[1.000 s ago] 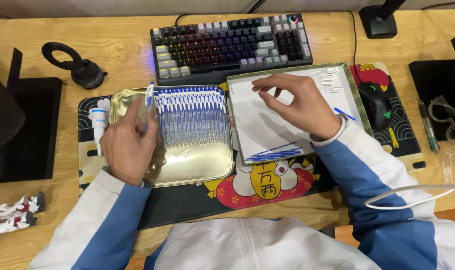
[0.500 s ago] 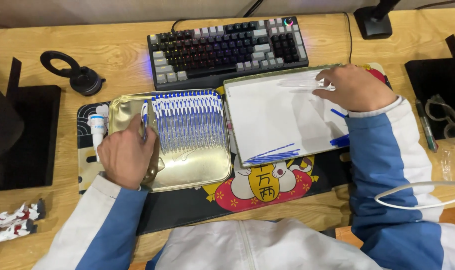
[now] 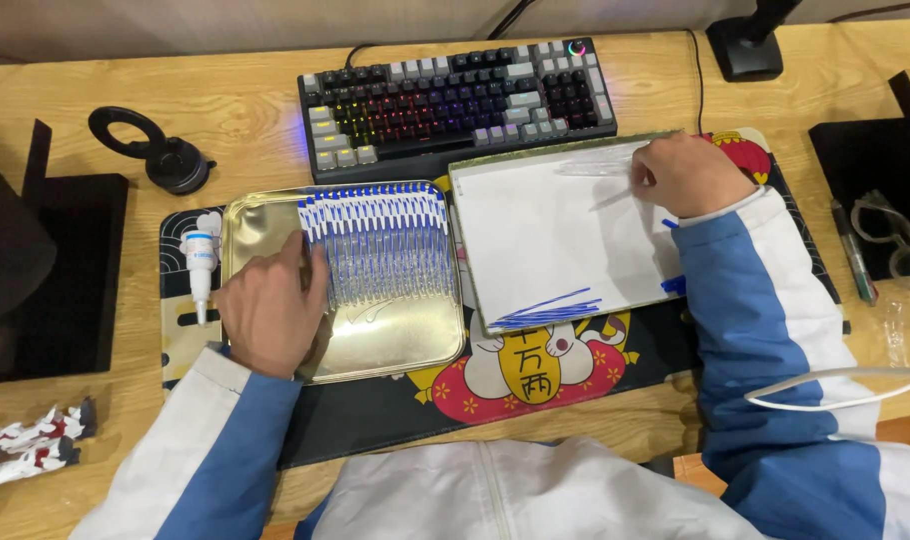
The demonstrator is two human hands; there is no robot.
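Head view: left hand point(image 3: 270, 315) rests curled on the row of pens point(image 3: 375, 245) in the gold tray point(image 3: 395, 350); a nudge could scatter them. Right hand point(image 3: 687, 175) pinches a clear pen over the paper point(image 3: 555, 240); it could slip and smear ink.

The right hand point(image 3: 690, 172) has moved from mid-sheet to the far corner of the white sheet point(image 3: 555, 235), gripping a clear pen point(image 3: 615, 195).

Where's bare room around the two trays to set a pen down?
Bare metal in the gold tray below the pen row; the white sheet's middle, between right hand and blue scribbles. Crowded: left hand, glue bottle, keyboard.
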